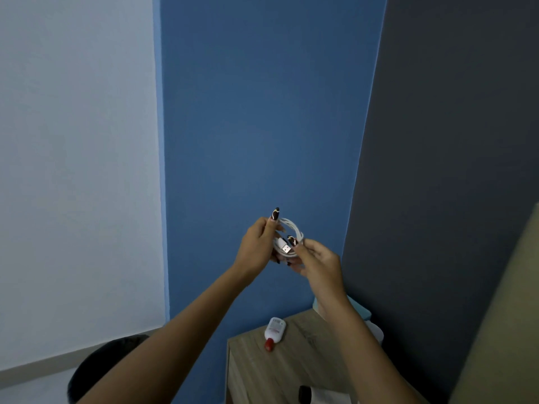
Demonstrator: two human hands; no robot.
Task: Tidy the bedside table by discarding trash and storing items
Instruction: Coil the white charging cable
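The blue wall (262, 112) is filling most of the view, with a dark grey wall (452, 141) to its right and the wooden bedside table (291, 363) showing at the bottom. Both forearms are rising from the lower edge and meeting in front of the blue wall, well above the table. The left hand (256, 252) is pinching one side of a coiled white USB cable (291, 233), and the right hand (320, 263) is closing its fingers on the other side, near the USB plug (284, 246). The cable is therefore being held in the air between both hands, not resting on the table. On the tabletop, a small white bottle with a red cap (274, 332) is lying on its side, and a dark item on a white sheet (320, 396) is sitting at the near edge; it is too cut off to identify. Judgement: the cable is looking light, limp and springy, so the coil is likely to unwind if loosened; gripping across all loops together, away from the plug, seems safest.
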